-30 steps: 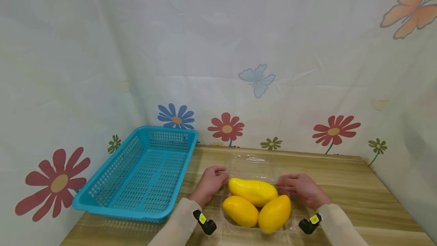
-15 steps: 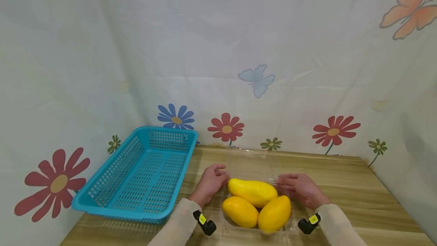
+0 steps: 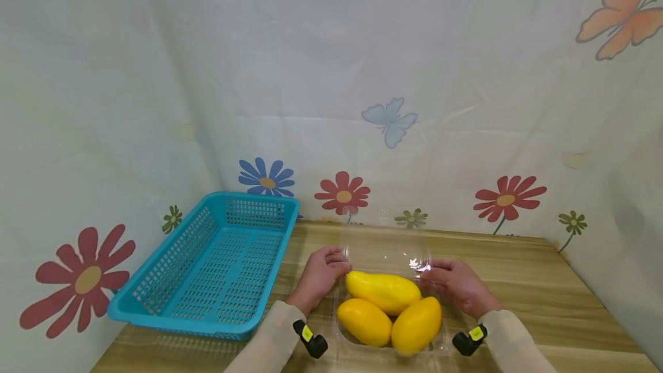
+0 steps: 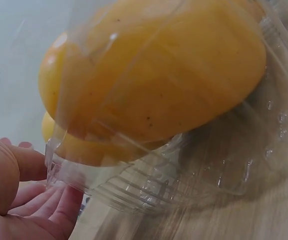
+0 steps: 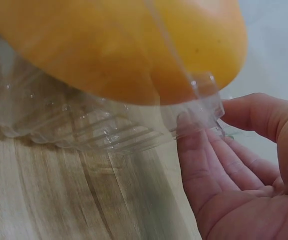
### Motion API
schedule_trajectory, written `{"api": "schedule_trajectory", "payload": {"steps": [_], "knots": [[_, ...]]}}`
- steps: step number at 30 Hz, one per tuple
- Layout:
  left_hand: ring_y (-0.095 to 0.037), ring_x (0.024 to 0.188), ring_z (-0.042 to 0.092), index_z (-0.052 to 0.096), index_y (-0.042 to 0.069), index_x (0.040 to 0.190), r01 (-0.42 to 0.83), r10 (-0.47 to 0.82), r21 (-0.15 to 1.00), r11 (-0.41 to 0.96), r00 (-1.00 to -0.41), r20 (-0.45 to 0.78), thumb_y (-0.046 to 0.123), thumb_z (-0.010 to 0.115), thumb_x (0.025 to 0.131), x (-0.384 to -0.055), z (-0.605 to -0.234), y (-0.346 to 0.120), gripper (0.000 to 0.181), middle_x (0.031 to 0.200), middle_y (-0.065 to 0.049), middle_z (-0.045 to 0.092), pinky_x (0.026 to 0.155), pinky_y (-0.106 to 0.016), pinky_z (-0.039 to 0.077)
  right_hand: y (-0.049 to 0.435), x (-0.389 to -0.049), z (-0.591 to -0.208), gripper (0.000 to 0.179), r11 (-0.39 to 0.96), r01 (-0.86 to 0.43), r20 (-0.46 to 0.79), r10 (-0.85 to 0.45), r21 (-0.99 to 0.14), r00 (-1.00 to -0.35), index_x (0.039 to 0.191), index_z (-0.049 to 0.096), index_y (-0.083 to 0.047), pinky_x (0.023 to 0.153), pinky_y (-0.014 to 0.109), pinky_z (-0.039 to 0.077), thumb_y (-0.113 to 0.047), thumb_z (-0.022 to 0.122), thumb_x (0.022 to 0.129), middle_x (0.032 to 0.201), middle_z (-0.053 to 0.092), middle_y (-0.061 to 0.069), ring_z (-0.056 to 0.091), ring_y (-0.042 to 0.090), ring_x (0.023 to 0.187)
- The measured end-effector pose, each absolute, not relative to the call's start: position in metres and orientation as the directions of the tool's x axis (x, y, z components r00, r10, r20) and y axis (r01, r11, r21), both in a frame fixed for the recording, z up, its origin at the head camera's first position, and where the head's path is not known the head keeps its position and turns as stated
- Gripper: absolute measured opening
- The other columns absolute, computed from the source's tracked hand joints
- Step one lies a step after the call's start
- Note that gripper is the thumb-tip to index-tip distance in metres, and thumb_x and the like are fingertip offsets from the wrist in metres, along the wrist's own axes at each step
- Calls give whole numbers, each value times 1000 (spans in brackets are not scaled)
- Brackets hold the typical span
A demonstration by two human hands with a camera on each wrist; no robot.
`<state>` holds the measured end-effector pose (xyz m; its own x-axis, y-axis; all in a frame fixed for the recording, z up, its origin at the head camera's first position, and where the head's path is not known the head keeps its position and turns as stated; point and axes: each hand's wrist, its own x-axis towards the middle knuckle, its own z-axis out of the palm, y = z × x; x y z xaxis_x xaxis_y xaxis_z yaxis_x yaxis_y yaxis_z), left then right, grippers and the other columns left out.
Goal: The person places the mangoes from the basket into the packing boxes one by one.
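Three yellow mangoes sit in a clear plastic clamshell container (image 4: 148, 187): a long one (image 3: 383, 291) at the back, two rounder ones, left (image 3: 365, 321) and right (image 3: 417, 324), in front. The container's clear lid (image 3: 385, 246) stands raised behind the fruit, hinged at the far side. My left hand (image 3: 320, 276) pinches the container's back left corner, thumb on one side and fingers on the other. At the back right corner, my right hand (image 3: 460, 285) pinches the plastic edge between thumb (image 5: 256, 112) and fingers. Through the see-through wall, some right fingertips show.
A turquoise slotted basket (image 3: 256, 318) rests on the wooden table (image 3: 549, 292) to the left of my hands. Behind the table hangs a pale curtain (image 3: 311, 73) printed with flowers and butterflies. Each sleeve carries a small black wrist device.
The clear lid has swung up from lying back to a steeper, raised position. Both hands have shifted only slightly upward, keeping the corners. The mangoes and basket have stayed put.
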<state>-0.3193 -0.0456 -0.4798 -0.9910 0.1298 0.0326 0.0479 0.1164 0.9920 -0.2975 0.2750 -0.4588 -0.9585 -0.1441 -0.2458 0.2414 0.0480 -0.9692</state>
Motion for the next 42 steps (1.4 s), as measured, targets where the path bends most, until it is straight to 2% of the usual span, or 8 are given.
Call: {"api": "schedule_trajectory", "payload": {"steps": [3, 9, 16, 24, 30, 36, 42], "knots": [[-25, 113, 70, 53, -3, 141, 48, 130, 992, 115, -991, 33, 6, 71, 95, -320, -480, -46, 50, 128, -16, 67, 96, -35, 59, 276, -298, -459, 52, 32, 221, -223, -160, -975, -962, 142, 48, 10, 91, 32, 60, -12, 67, 99, 119, 73, 11, 74, 20, 102], [-31, 115, 69, 52, -6, 141, 89, 138, 992, 91, -988, 76, -2, 68, 95, -321, -481, -47, 49, 132, -22, 65, 96, -36, 59, 278, -299, -460, 60, 12, 193, -192, -169, -981, -967, 149, 42, 8, 93, 32, 59, -11, 68, 98, 134, 67, 17, 72, 22, 110], [-26, 111, 70, 57, -3, 138, 112, 104, 988, 107, -989, 101, -3, 69, 93, -321, -479, -47, 46, 130, -17, 67, 94, -33, 60, 281, -298, -459, 65, -7, 169, -164, -207, -986, -965, 151, 38, 7, 95, 34, 59, -11, 70, 97, 137, 65, 16, 73, 21, 109], [-28, 109, 70, 56, -3, 139, 138, 119, 987, 78, -985, 128, -5, 67, 94, -319, -478, -47, 46, 134, -24, 64, 93, -32, 60, 284, -298, -460, 66, 40, 141, -147, -232, -989, -962, 153, 35, 6, 97, 33, 58, -13, 68, 99, 148, 54, 22, 72, 22, 114], [-27, 108, 71, 58, 1, 138, 145, 106, 984, 101, -985, 135, -6, 67, 94, -318, -478, -48, 45, 131, -20, 66, 92, -31, 60, 284, -299, -462, 65, 26, 122, -125, -248, -992, -961, 154, 33, 7, 98, 34, 57, -10, 65, 100, 150, 52, 23, 71, 23, 115], [-31, 108, 71, 58, -1, 136, 183, 108, 979, 91, -979, 173, -8, 66, 94, -316, -476, -49, 44, 130, -22, 66, 93, -36, 60, 286, -299, -463, 68, 6, 112, -110, -265, -994, -958, 154, 31, 8, 99, 34, 57, -12, 67, 100, 150, 52, 22, 71, 22, 116], [-36, 107, 71, 61, -3, 126, 227, 75, 970, 83, -972, 221, -8, 65, 94, -316, -479, -49, 33, 126, -24, 67, 90, -36, 61, 287, -298, -462, 67, -3, 104, -99, -272, -995, -957, 154, 32, 8, 99, 34, 56, -12, 66, 100, 150, 53, 22, 70, 23, 118]]}}
